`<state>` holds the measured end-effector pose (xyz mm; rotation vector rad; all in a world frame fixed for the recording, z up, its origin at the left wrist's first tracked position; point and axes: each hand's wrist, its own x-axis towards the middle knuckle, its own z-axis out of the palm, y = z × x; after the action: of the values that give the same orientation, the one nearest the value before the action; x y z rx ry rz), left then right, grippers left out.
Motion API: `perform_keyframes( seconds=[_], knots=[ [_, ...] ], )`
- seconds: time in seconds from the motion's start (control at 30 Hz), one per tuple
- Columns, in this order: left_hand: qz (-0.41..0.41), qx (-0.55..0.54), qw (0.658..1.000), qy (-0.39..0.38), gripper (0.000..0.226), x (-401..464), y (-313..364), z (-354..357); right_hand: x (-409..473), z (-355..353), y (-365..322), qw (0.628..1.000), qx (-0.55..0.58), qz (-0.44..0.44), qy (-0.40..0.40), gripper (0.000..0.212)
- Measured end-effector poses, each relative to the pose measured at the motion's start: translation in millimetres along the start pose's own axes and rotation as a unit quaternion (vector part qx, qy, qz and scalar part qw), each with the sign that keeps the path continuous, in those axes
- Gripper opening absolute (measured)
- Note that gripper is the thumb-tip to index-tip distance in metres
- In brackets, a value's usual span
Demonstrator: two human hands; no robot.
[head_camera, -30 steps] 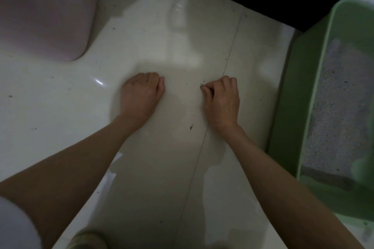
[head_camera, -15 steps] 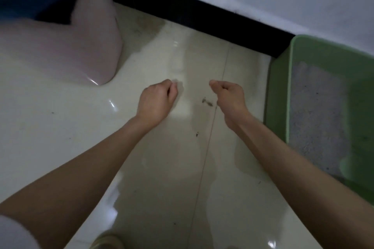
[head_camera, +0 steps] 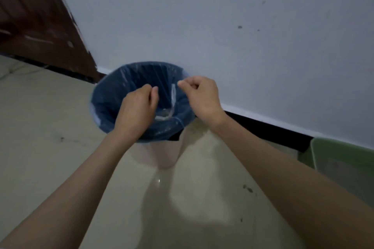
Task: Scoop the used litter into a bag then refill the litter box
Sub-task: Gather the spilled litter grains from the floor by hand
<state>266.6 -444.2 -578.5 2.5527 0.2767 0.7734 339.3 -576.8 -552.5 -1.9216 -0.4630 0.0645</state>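
a round pale pink bin (head_camera: pixel 162 155) stands on the smooth, shiny cream floor tiles (head_camera: pixel 40 127), near the black strip at the foot of the white wall (head_camera: pixel 222 16). a thin, crinkly blue plastic bag (head_camera: pixel 113 99) lines it and folds over its rim. the green plastic litter box (head_camera: pixel 344 159) sits at the floor's right edge, cut off, with grey litter blurry inside. a brown wooden door (head_camera: pixel 36 22) shows at top left. both hands hang over the bag's mouth. the left hand (head_camera: pixel 137 109) has fingers curled to the thumb; the right hand (head_camera: pixel 202 95) pinches too. whether either holds anything is too small to tell.
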Motion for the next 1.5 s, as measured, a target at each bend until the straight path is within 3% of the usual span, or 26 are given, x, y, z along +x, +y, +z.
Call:
perform_keyframes(
  seconds=[0.07, 0.17, 0.3, 0.4, 0.53, 0.6, 0.7, 0.77, 0.9, 1.03, 1.13, 1.2, 1.33, 1.47, 1.5],
  knots=[
    [-0.042, 0.05, 0.996, -0.066, 0.037, 8.0, -21.2, -7.1, 11.0, 22.6, 0.4, 0.995, -0.093, -0.028, -0.034, 0.02],
    [-0.06, 0.197, 0.962, -0.178, 0.032, 11.0, -32.7, -18.5, 8.2, 40.3, 8.6, 0.975, -0.198, -0.037, -0.09, 0.025],
    [-0.038, 0.235, 0.964, -0.115, 0.042, 14.6, -28.3, -29.2, -4.3, 35.6, 10.9, 0.967, -0.239, -0.037, -0.079, 0.014],
    [-0.041, 0.232, 0.963, -0.134, 0.024, 14.5, -23.4, -25.3, -3.0, 27.5, 5.1, 0.968, -0.24, -0.04, -0.058, 0.019],
    [-0.031, 0.219, 0.966, -0.134, 0.025, 12.0, -18.1, -20.8, -2.5, 18.0, 5.0, 0.947, -0.303, -0.066, -0.082, 0.029],
    [-0.019, 0.229, 0.961, -0.154, 0.037, 11.1, -16.5, -19.2, -6.1, 14.4, 5.3, 0.945, -0.309, -0.087, -0.064, 0.031],
    [0.024, 0.187, 0.977, -0.097, 0.028, 6.7, -12.7, -18.0, -10.4, 8.9, 6.9, 0.969, -0.233, -0.076, -0.038, 0.024],
    [0.049, 0.147, 0.987, -0.052, 0.027, 4.9, -6.5, -16.3, -15.3, 1.7, 8.5, 0.979, -0.185, -0.07, -0.047, 0.034],
    [0.049, 0.081, 0.992, -0.08, 0.067, -1.3, 23.3, -5.0, -24.7, -23.2, 25.4, 0.977, -0.18, -0.108, -0.022, 0.031],
    [0.168, 0.021, 0.984, -0.064, 0.039, -21.0, 59.2, 26.6, -50.2, -60.8, 65.3, 0.98, -0.147, -0.117, 0.066, 0.027],
    [0.205, -0.009, 0.967, -0.154, 0.04, -64.2, 67.7, 76.8, -92.8, -88.7, 122.0, 0.977, -0.211, 0.011, 0.022, 0.032],
    [0.182, 0.005, 0.942, -0.28, 0.046, -103.4, 67.9, 114.0, -130.9, -102.6, 171.2, 0.959, -0.266, 0.094, -0.028, 0.038],
    [0.133, 0.114, 0.836, -0.52, 0.061, -172.3, 54.8, 172.1, -208.0, -112.0, 251.0, 0.893, -0.361, 0.202, -0.177, 0.052],
    [0.136, 0.149, 0.803, -0.561, 0.063, -199.3, 56.5, 212.3, -254.6, -105.4, 295.5, 0.868, -0.391, 0.189, -0.241, 0.106],
    [0.149, 0.158, 0.8, -0.559, 0.063, -200.8, 57.5, 221.1, -257.9, -102.3, 303.2, 0.862, -0.403, 0.186, -0.244, 0.104]
  ],
)
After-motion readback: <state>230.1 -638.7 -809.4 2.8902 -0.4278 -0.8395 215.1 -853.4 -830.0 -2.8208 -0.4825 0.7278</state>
